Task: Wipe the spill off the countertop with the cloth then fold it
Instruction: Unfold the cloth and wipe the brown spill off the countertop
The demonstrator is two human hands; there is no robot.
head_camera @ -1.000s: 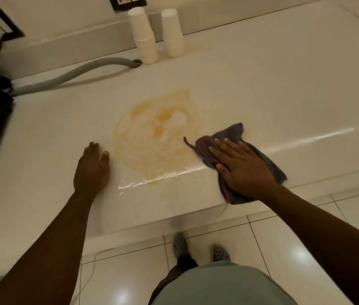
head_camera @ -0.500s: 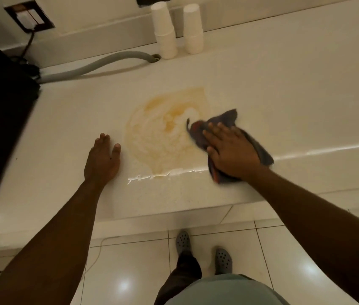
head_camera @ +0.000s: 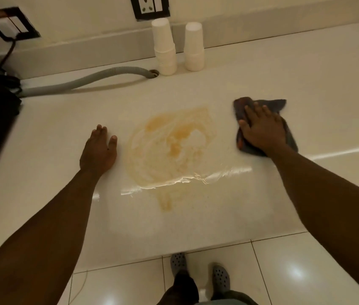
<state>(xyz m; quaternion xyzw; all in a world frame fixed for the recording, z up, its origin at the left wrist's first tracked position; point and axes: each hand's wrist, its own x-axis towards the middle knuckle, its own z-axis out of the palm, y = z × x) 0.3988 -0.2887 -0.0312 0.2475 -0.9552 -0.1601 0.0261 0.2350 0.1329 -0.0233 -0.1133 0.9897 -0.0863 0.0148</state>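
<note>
Right hand [head_camera: 262, 130] flat on cloth [head_camera: 273, 104], right of spill [head_camera: 169, 148], left hand [head_camera: 98, 150] flat on countertop [head_camera: 306, 73]

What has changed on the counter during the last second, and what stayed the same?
The right hand slid the cloth left into the spill's right edge, then back right, so the cloth now lies clear of the spill. It presses flat on the cloth as before; nothing was picked up or let go. The left hand stayed flat on the counter left of the spill. Most of the spill remains, and the cups did not move.
</note>
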